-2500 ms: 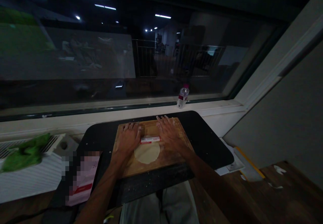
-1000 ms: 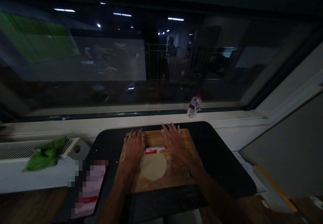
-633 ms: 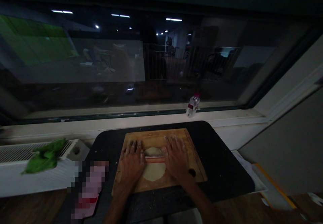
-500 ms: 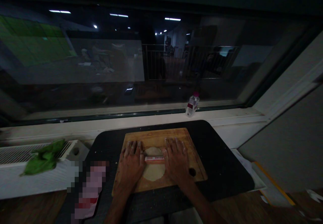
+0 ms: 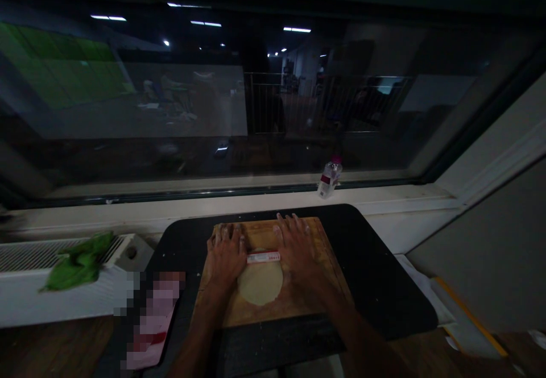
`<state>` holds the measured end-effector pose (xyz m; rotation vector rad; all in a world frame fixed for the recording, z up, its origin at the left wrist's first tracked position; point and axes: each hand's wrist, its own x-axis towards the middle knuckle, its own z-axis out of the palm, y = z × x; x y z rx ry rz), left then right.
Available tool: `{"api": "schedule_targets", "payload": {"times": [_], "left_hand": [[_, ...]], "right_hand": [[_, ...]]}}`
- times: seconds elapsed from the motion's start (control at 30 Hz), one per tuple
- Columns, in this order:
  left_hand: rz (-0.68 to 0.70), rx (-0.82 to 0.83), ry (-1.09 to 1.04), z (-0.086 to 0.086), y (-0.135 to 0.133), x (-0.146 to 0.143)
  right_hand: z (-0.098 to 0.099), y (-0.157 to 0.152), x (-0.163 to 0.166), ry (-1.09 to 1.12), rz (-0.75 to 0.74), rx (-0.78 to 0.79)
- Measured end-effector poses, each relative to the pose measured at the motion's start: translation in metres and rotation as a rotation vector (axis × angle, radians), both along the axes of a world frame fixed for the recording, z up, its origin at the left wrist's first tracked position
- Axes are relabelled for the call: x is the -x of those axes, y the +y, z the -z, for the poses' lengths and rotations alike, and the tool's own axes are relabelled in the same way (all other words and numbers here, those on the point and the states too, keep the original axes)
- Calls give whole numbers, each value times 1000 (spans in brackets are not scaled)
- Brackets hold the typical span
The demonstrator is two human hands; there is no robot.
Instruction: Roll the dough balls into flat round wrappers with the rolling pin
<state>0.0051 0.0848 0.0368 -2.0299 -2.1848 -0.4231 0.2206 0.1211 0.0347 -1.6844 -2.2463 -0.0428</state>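
A round, flat sheet of dough (image 5: 260,284) lies on a wooden cutting board (image 5: 294,307). Across the dough's far edge lies a short rolling pin (image 5: 263,257) with a white and red printed wrap around its middle. My left hand (image 5: 227,256) rests palm down over the pin's left end, fingers stretched forward. Over the right end lies my right hand (image 5: 295,247), also flat, with its fingers spread. Both ends of the pin are hidden under the hands. White powder shows on the fingertips.
The board lies on a black table (image 5: 375,275) below a window. A plastic bottle (image 5: 330,179) with a pink cap stands on the sill (image 5: 281,203). At left, a green cloth (image 5: 79,261) drapes over a white radiator (image 5: 51,304). A pixelated pink item (image 5: 156,321) lies at the table's left.
Both hands have moved forward, away from me, and the rolling pin has rolled with them from the dough's middle to its far edge. More of the dough shows.
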Motion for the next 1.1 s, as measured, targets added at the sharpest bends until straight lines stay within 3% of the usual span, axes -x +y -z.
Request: {"api": "schedule_targets", "payload": {"times": [0.2, 0.33, 0.5, 0.7, 1.1], "left_hand": [[18, 16, -15, -2, 22, 7], [69, 25, 24, -6, 21, 8], [7, 52, 49, -6, 4, 1], [-38, 34, 22, 6, -20, -4], [90, -49, 61, 15, -60, 4]], "right_hand": [[6, 26, 3, 47, 12, -66], [1, 28, 4, 13, 16, -58], [-1, 8, 1, -44, -12, 10], [0, -19, -1, -22, -46, 21], [0, -65, -3, -43, -17, -49]]}}
